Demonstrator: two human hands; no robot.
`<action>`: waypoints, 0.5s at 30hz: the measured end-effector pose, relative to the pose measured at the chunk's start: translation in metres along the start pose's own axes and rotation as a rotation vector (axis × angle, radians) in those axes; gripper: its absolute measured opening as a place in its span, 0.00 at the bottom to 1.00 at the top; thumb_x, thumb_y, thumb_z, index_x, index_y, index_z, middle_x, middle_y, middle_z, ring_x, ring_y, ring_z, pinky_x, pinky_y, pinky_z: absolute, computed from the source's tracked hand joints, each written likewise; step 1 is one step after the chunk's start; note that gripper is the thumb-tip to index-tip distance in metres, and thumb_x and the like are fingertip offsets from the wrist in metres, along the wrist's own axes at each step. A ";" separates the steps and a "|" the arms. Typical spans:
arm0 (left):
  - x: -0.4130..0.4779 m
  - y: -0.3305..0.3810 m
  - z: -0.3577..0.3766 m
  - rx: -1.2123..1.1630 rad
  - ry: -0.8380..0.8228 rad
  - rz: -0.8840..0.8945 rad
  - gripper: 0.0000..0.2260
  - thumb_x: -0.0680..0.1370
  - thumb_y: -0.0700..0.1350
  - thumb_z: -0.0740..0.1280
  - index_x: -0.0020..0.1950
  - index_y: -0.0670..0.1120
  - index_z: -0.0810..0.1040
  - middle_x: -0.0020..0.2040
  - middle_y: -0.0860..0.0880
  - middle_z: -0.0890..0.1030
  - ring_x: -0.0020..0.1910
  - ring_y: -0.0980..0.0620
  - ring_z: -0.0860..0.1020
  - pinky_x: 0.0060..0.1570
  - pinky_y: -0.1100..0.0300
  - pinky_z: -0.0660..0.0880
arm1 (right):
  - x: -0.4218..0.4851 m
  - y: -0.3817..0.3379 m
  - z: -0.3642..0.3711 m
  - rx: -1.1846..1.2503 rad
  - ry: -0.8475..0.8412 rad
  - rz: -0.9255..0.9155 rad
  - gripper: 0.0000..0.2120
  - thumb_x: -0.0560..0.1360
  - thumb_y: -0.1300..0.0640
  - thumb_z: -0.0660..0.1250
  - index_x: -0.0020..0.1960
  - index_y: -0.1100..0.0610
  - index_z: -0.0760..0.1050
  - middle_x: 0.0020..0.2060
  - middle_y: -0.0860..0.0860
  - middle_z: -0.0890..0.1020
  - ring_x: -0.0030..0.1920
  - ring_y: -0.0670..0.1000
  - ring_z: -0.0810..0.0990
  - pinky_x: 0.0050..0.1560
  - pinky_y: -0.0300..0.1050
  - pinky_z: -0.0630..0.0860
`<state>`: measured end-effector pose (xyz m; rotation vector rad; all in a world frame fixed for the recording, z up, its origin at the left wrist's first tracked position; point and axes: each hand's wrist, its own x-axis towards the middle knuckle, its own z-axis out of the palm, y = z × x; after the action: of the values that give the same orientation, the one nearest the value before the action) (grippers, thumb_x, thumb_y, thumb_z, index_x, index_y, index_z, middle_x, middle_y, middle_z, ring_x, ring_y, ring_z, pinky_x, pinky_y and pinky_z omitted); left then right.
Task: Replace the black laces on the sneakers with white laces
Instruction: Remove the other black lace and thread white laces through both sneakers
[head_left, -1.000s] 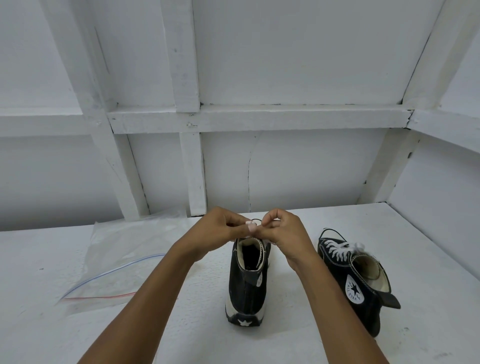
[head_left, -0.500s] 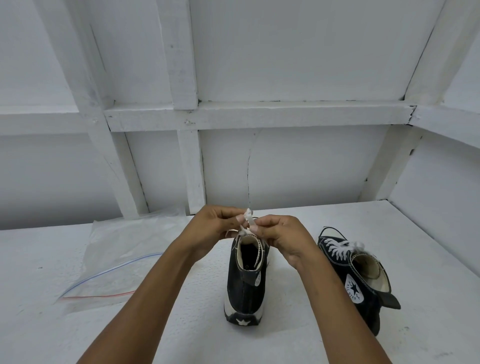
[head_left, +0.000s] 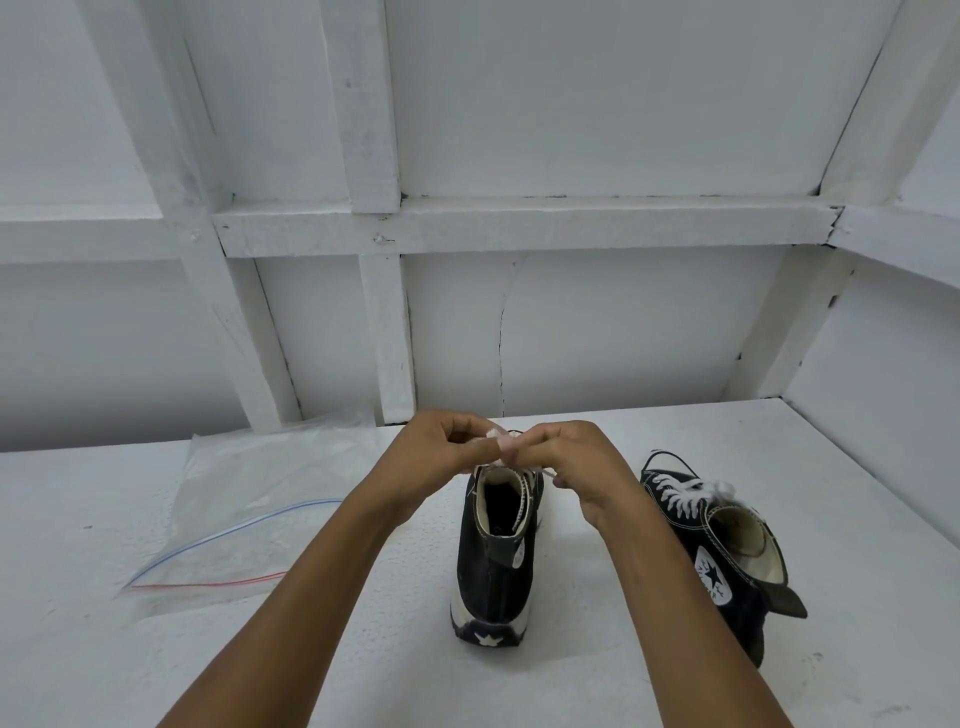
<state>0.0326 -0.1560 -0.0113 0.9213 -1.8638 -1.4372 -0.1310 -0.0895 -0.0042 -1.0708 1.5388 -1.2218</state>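
Both hands closed in pinch grips: left hand (head_left: 441, 447) and right hand (head_left: 571, 462) meet fingertip to fingertip and each holds a bit of white lace (head_left: 501, 441), directly above the collar of the near sneaker (head_left: 493, 571), which stands upright just below them with its heel toward me. My read is that I'm tying off the top of this shoe. To do it well: keep both ends under even tension, pull outward and low toward the collar so the knot seats on the tongue, and don't let one end slip through a pinch. The fingers hide the knot itself, so I can't tell how far it's formed. The second sneaker (head_left: 727, 545) sits to the right of the right hand, apart from it, already carrying white laces (head_left: 691, 493). No black laces in view. A clear zip bag (head_left: 249, 509) lies flat on the surface (head_left: 104, 649) to the left of the left hand. Markings: round ankle patch (head_left: 712, 577) with a dark star, the ring text too small to read; a white star on the near shoe's heel plate (head_left: 488, 639).
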 end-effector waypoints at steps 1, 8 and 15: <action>0.001 -0.001 0.001 -0.007 0.043 0.013 0.06 0.76 0.44 0.73 0.48 0.43 0.86 0.44 0.47 0.86 0.44 0.51 0.83 0.49 0.54 0.79 | 0.000 0.000 0.000 -0.022 -0.010 0.003 0.08 0.69 0.65 0.75 0.34 0.56 0.81 0.32 0.48 0.81 0.28 0.34 0.76 0.27 0.24 0.68; 0.006 -0.003 -0.009 -0.027 -0.120 0.000 0.09 0.76 0.45 0.72 0.47 0.39 0.85 0.45 0.40 0.85 0.45 0.48 0.81 0.53 0.55 0.77 | -0.002 0.000 0.000 -0.097 -0.100 0.063 0.04 0.74 0.58 0.72 0.40 0.55 0.82 0.43 0.50 0.84 0.43 0.44 0.78 0.42 0.38 0.68; 0.012 0.029 -0.012 0.783 -0.040 0.248 0.02 0.74 0.45 0.75 0.45 0.48 0.84 0.42 0.54 0.84 0.43 0.56 0.81 0.43 0.63 0.77 | 0.001 0.005 0.007 -0.120 -0.062 0.065 0.10 0.79 0.56 0.65 0.41 0.55 0.81 0.40 0.50 0.83 0.44 0.47 0.78 0.47 0.42 0.70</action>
<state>0.0303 -0.1669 0.0205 0.9466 -2.5161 -0.5599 -0.1251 -0.0916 -0.0106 -1.1169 1.6032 -1.0541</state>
